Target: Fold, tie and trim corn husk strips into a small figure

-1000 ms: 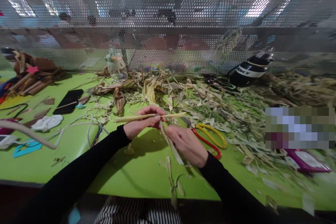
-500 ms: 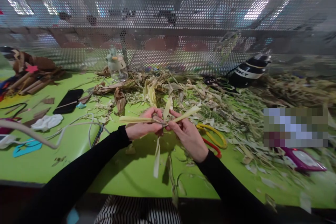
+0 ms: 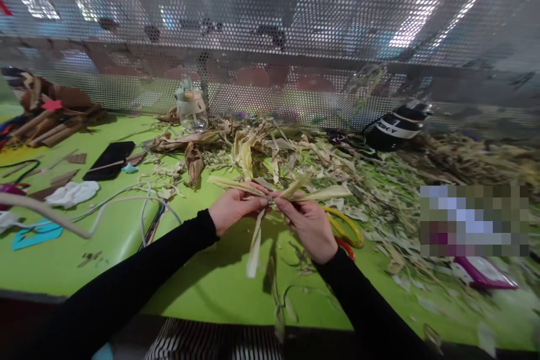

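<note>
One pale strip [image 3: 253,250] points lengthwise toward the near table edge [image 3: 228,318].

Hands [image 3: 312,228] and held husk [image 3: 255,247] fill the space left of the scissors [image 3: 356,234]; nearer the edge than the scissors, the counter [image 3: 228,298] lies open around loose strips [image 3: 279,323]. Scraps [image 3: 395,263] crowd the scissors' right; a perforated screen [image 3: 261,0] bars passage behind.

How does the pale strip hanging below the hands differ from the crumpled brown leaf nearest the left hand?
The pale strip is cream-coloured; the brown leaf is darker. The strip looks flat; the leaf looks crumpled. The strip hangs below the left hand and right hand; the leaf lies on the table. Both look like plant material.
</note>
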Demonstrator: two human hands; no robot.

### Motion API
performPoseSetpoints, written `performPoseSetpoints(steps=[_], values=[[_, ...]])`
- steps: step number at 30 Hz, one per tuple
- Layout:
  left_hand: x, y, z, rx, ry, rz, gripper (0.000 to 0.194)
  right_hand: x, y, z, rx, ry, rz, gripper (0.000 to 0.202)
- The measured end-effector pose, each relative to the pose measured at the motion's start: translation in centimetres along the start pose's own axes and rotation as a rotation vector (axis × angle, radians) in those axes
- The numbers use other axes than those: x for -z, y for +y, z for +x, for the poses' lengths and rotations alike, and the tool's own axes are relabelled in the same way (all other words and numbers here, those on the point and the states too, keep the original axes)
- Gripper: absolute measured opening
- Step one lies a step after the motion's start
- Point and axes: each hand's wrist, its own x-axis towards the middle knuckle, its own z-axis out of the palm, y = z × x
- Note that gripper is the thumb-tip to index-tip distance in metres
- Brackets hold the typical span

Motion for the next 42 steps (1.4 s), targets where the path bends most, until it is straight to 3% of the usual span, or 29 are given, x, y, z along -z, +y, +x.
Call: performPoseSetpoints(steps=[3,7,11,13,16,18,23,25,32,36,39,42], values=[[-0.4,-0.4,-0.1,-0.039,0.017,0.106,0.027,0.1,0.1,0.2,0.057,0.026,-0.08,0.034],[-0.5,-0.8,-0.2,-0.018,-0.054,0.174,0.02,-0.2,0.4,0.2,0.127,-0.005,-0.174,0.032],[-0.5,-1.3,0.1,-0.035,-0.076,0.254,0.019,-0.5,0.8,-0.3,0.392,0.066,-0.344,0.024],[-0.5,-1.3,0.2,0.013,-0.07,0.219,0.017,-0.5,0.7,-0.6,0.548,0.068,-0.448,0.024],[-0.4,-1.2,0.4,0.177,-0.084,0.026,0.016,-0.3,0.5,-0.6,0.669,0.012,-0.533,0.024],[-0.2,-0.9,0.5,0.231,-0.072,-0.114,0.011,-0.2,0.4,-0.2,0.635,0.011,-0.48,0.02],[0.3,-0.1,0.4,0.169,-0.04,-0.25,0.007,-0.3,0.6,0.8,0.182,-0.001,-0.162,0.022],[0.4,0.2,0.4,0.165,-0.031,-0.25,0.007,-0.3,0.6,0.9,0.109,-0.013,-0.131,0.023],[0.3,-0.4,0.6,0.195,-0.01,-0.093,0.03,-0.1,0.6,0.7,0.105,-0.035,-0.162,0.022],[-0.4,-1.2,0.7,0.229,0.03,-0.07,0.03,-0.3,1.2,0.4,0.189,-0.028,-0.159,0.016],[-0.6,-1.2,0.6,0.234,0.068,-0.084,0.03,-0.4,1.4,0.7,0.145,-0.012,-0.161,0.02],[-0.7,-0.9,0.4,0.153,0.038,-0.09,0.024,-0.5,1.1,1.2,0.096,0.023,-0.174,0.029]])
